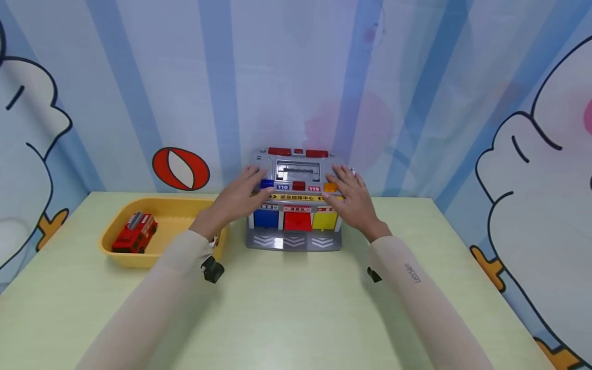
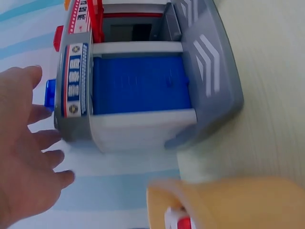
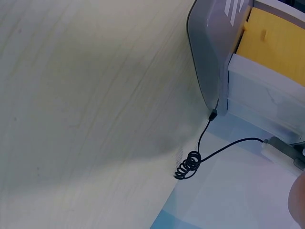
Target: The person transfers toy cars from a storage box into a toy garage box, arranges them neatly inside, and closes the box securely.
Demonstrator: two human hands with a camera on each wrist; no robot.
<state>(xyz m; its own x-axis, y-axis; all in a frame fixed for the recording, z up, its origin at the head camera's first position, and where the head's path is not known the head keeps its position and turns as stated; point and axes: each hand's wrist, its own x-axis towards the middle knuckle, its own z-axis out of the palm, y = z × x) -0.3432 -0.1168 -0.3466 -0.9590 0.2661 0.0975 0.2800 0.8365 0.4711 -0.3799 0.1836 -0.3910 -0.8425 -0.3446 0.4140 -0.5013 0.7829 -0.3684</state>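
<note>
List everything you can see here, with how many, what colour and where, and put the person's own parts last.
Flat table: one, pale yellow-green, below the hands
Striped backdrop: one, blues with printed cartoon figures, behind the table
Boxy plastic toy station: one, mostly grey, on the table's far middle
Flat station doors: three, blue, red, yellow, along its front
Rounded rectangular tray: one, yellow, left of the station
Boxy toy vehicle: one, red, in the tray's left end
Small item: at least one, white and red, mostly hidden, tray's right end
Coiled cord: one, black, station's right side
Fabric sleeves: two, pale beige, on both arms
Bare hands: two; left hand at the station's upper left, right hand at its upper right
</note>
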